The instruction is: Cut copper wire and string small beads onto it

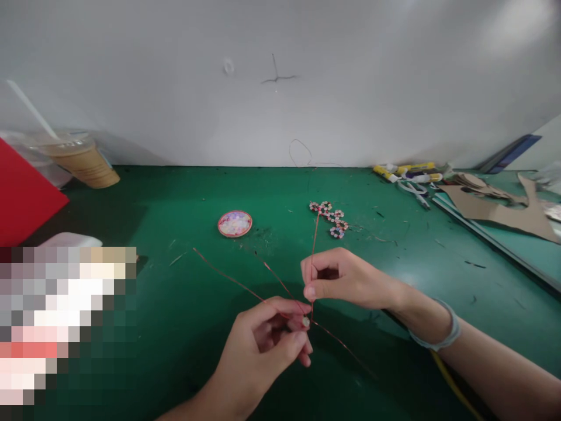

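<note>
My left hand (267, 345) is closed, pinching a small pale bead (305, 321) between thumb and fingertips. Thin copper-red wires (228, 276) spread from that spot to the upper left and lower right. Just above it, my right hand (335, 275) pinches one strand of red wire (315, 237) that runs upward. Beyond the hands lie linked rings of small beads (335, 216), and the strand's upper end overlaps them in view. A round, shallow dish (235, 224) holding pale, multicoloured bits, probably beads, stands left of them.
On the left are an iced-drink cup with a straw (83, 158), a red panel (26, 199) and a pixelated area. Yellow tubes (403, 171), pliers-like tools (414, 192) and cut cardboard (495, 207) lie at the right. A pale wall closes off the back of the green table (175, 204).
</note>
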`<state>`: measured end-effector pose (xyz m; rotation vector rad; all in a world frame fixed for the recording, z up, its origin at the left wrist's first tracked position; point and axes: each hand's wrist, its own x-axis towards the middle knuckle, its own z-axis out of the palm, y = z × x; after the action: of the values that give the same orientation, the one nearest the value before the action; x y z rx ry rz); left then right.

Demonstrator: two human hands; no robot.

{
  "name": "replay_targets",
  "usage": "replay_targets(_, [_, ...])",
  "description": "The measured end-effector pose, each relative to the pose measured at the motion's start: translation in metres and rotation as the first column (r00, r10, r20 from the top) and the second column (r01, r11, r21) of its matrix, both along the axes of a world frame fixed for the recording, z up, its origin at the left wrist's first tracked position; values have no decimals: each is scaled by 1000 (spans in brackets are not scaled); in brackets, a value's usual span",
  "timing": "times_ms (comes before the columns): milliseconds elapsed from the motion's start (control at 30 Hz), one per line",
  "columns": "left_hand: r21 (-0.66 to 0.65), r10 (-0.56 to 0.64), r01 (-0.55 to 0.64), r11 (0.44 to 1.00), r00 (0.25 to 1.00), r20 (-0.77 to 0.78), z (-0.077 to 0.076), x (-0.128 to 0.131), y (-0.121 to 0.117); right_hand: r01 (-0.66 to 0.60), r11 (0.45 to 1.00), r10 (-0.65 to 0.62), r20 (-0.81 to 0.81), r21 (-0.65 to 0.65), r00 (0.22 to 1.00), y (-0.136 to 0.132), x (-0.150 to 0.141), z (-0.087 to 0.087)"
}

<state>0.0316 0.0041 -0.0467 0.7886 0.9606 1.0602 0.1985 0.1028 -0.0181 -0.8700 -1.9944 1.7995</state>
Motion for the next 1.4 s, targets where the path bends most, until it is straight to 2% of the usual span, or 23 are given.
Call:
replay_targets(167, [-39,-41,43,998,998,55,-4,0,0,47,999,-47,-8,24,999,-3,-3,0])
replay_targets(333, [-67,-61,65,996,996,69,-6,0,0,41,999,-41,-18,25,999,-4,-3,0])
replay_targets(467, [-100,-100,106,989,993,56,-8,-3,1,44,999,-43,-34,16,998,-5,-2,1])
replay_targets(700, [-61,-216,214,975,976,-34,-9,-3,1,40,998,-39,-36,40,999,-6,-3,0])
replay_targets(900, [-35,-260,259,965,965,-41,-12,-1,-4,-49,993,54,40,-111,998,-5,-4,-6])
replay_targets(1000, [-64,-214,216,974,976,35,-10,0,-4,-39,988,49,61,-148,997,-4,-5,-7])
replay_targets(1100, [-92,-131,144,985,981,140,-5,0,-1,68,994,-65,35,-89,997,-4,-6,-5])
replay_targets(1200, [-136,-91,125,983,968,232,-2,-1,2,145,989,-145,-5,-35,989,-6,-8,-4])
replay_targets(1333, [-164,-104,152,975,957,269,0,-2,5,192,981,-191,-51,22,980,-9,-9,-4])
replay_targets(1400, [-162,-76,120,979,965,253,0,-2,5,210,977,-207,-71,45,976,-11,-9,-5])
